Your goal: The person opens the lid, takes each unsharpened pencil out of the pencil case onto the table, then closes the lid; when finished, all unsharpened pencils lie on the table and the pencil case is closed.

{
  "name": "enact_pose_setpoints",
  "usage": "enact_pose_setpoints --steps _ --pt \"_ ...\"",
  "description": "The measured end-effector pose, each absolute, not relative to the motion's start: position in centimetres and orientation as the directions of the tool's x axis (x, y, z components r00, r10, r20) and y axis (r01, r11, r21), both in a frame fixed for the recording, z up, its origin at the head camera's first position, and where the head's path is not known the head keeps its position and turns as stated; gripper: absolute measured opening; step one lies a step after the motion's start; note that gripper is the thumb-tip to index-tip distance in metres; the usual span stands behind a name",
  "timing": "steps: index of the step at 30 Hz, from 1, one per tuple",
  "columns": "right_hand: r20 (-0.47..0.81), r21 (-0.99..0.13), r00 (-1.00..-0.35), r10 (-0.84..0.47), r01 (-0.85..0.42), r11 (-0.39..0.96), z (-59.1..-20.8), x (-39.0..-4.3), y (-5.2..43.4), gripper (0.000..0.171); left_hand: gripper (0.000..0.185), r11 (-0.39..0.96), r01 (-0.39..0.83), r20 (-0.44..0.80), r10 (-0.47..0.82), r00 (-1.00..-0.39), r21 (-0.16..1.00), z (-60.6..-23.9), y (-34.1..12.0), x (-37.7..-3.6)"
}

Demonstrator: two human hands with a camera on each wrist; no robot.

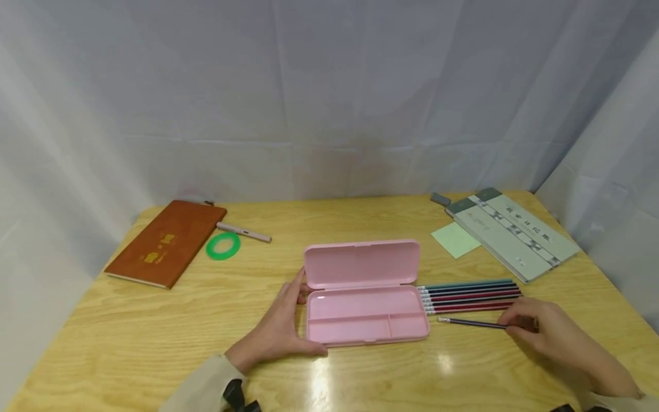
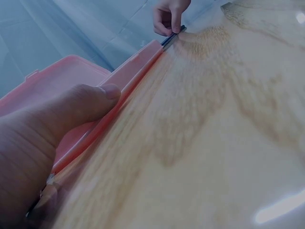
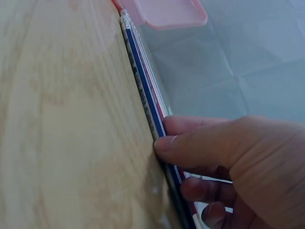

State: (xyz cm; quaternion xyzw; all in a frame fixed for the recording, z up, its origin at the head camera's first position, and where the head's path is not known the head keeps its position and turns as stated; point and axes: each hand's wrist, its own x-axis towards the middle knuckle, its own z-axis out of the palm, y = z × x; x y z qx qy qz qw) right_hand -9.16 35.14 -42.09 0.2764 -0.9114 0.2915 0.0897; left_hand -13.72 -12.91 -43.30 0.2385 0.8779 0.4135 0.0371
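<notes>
An opened pink pencil case lies on the table with its lid raised; its divided compartments hold nothing. My left hand grips the case's left end, thumb along the front edge and fingers at the back near the hinge. In the left wrist view, that thumb lies over the front wall. Between thumb and index finger, my right hand pinches a dark pencil near its far right end, its eraser end toward the case. Just behind it, several pencils lie side by side in a row, eraser ends beside the case.
At the left are a brown notebook, a pen and a green tape ring. A grey-green notebook, pale green sticky notes and a small grey eraser lie at the back right. White curtains surround the table.
</notes>
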Motion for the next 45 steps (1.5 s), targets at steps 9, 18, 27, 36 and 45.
enact_pose_setpoints --steps 9,18,27,36,45 --pt "0.244 -0.544 -0.873 -0.422 -0.483 0.686 -41.7 -9.7 33.5 0.030 0.146 0.540 0.390 0.134 0.451 -0.882 0.746 -43.3 -13.0 -13.8" --pt "0.233 -0.535 -0.864 -0.447 -0.498 0.683 -41.0 -11.6 30.3 0.027 0.146 0.530 0.392 0.144 0.449 -0.882 0.752 -43.3 -12.8 -13.7" --pt "0.209 -0.673 -0.851 -0.483 -0.483 0.560 -40.1 -15.0 25.2 0.048 0.146 0.526 0.376 0.129 0.445 -0.886 0.763 -43.2 -12.9 -13.5" --pt "0.210 -0.921 -0.770 -0.602 -0.363 0.143 -39.9 -16.4 24.7 0.038 0.138 0.519 0.361 0.103 0.460 -0.882 0.774 -43.2 -12.4 -13.5" --pt "0.085 -0.818 -0.807 -0.585 -0.392 0.421 -40.8 -13.7 23.8 0.025 0.121 0.544 0.526 0.240 0.510 -0.826 0.653 -43.3 -13.1 -13.5"
